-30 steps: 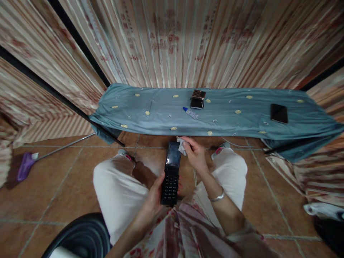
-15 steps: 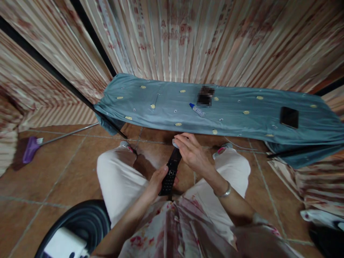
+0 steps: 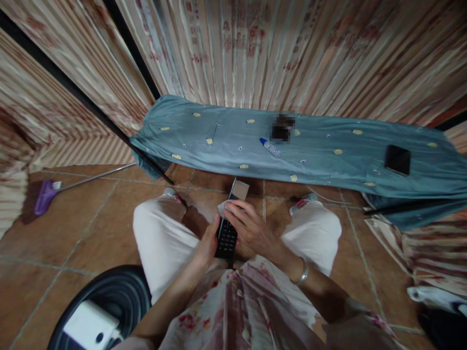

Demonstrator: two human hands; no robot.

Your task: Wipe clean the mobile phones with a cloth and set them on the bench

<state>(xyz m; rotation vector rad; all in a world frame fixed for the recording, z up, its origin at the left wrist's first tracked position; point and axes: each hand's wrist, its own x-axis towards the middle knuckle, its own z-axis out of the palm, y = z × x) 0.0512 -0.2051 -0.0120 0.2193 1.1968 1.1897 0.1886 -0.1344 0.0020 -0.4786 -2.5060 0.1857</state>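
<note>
An unfolded black flip phone (image 3: 226, 239), keypad facing up, is held low between the knees. My left hand (image 3: 209, 241) is closed around its left edge, thumb along the side. My right hand (image 3: 248, 224) presses a small white wipe (image 3: 223, 208) against the phone near the hinge, just above the keys. The wipe is mostly under the fingers, so I cannot tell whether it is cloth or paper. Beyond the fingers, the upper half of the phone shows its screen, which reflects light.
Ahead stands a low bench with a blue-green cloth (image 3: 226, 146). On it lie a blue-capped tube (image 3: 270, 147), a pixelated dark item (image 3: 282, 128) and a black smartphone (image 3: 397, 160). A white box (image 3: 90, 323) sits on a round black stool (image 3: 134, 287); a purple broom (image 3: 45, 197) lies left.
My right hand has moved the wipe from the top end of the flip phone down toward the hinge, uncovering the screen. My left hand keeps its grip.
</note>
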